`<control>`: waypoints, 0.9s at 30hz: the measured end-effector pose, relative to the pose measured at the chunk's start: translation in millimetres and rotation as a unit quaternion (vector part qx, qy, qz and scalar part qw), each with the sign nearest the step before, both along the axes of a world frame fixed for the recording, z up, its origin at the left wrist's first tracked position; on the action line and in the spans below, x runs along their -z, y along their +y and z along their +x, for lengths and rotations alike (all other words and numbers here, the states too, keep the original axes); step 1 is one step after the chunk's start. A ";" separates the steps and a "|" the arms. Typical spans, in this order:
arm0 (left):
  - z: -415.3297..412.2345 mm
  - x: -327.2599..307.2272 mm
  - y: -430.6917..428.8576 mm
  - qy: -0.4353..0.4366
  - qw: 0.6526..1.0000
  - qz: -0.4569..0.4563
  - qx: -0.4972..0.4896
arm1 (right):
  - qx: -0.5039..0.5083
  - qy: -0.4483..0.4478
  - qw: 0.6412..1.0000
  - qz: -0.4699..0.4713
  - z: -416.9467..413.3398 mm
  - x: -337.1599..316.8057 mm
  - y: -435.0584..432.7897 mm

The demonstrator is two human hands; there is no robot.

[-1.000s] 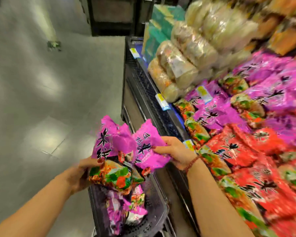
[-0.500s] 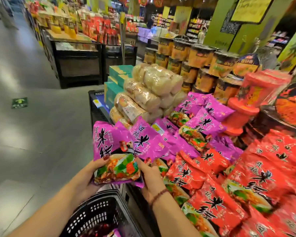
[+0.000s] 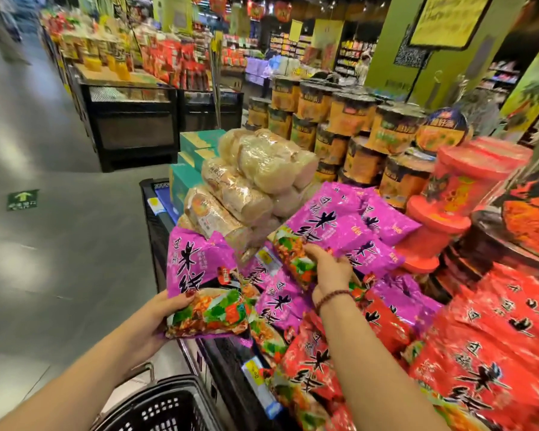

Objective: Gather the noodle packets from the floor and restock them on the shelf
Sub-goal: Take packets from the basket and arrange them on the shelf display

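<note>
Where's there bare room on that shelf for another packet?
Little: purple packets, red packets and clear noodle bundles cover it. Bare: the dark front ledge under the packet in the left hand, the blue corner beside the teal boxes.

A black mesh basket (image 3: 165, 409) is sitting low at the near edge. Clear-wrapped pale bundles (image 3: 255, 178) are lying stacked against teal boxes (image 3: 196, 144). Orange-and-black tubs (image 3: 349, 119) are standing in tiers behind them, with red tubs (image 3: 467, 178) to the right. A green arrow sticker (image 3: 22, 199) is lying on the grey floor (image 3: 59, 259).
</note>
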State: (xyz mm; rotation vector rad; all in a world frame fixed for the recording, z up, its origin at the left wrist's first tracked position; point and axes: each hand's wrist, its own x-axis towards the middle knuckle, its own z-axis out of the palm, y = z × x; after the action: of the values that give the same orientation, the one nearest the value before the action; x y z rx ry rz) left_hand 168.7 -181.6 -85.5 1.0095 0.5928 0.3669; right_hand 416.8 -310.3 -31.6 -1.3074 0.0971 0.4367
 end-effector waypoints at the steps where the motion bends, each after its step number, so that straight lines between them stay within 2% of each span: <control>1: 1.8 1.6 4.4 0.016 1.000 0.013 0.005 | 0.015 -0.008 1.000 -0.007 11.7 -2.4 6.6; 7: 20.3 5.3 27.2 0.056 0.996 0.066 0.011 | 0.038 -0.064 0.989 -0.129 61.8 19.7 52.0; 13: 40.2 12.4 43.9 0.080 0.992 0.095 0.007 | 0.014 -0.135 0.949 -0.285 70.2 26.4 62.5; 16: 49.6 14.6 43.5 0.085 0.989 0.113 0.031 | 0.016 -0.139 0.935 -0.324 64.4 26.1 64.3; 18: 54.5 15.3 43.7 0.088 0.987 0.122 0.048 | 0.032 -0.126 0.939 -0.317 61.5 22.6 63.4; 20: 59.8 15.5 44.2 0.087 0.985 0.134 0.060 | 0.060 -0.141 0.954 -0.258 57.1 20.8 60.6; 22: 64.7 13.2 45.8 0.082 0.983 0.149 0.065 | 0.092 -0.189 0.964 -0.161 48.7 19.7 53.2; 23: 67.3 12.4 47.6 0.078 0.982 0.158 0.071 | 0.105 -0.230 0.957 -0.142 43.0 19.3 48.3; 24: 69.8 11.7 50.2 0.084 0.979 0.168 0.078 | 0.119 -0.288 0.937 -0.156 37.3 18.7 42.7; 25: 72.4 11.9 54.3 0.097 0.975 0.181 0.086 | 0.135 -0.364 0.903 -0.185 32.7 19.4 37.4; 27: 78.4 12.5 64.6 0.141 0.961 0.215 0.106 | 0.133 -0.523 0.812 -0.221 23.0 21.2 29.6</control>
State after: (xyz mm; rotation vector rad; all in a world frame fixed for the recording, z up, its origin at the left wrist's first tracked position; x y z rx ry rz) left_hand 247.1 -117.0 -98.0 1.5474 0.6683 0.1622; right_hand 439.8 -280.7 -52.8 -1.8022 -0.5747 -0.6278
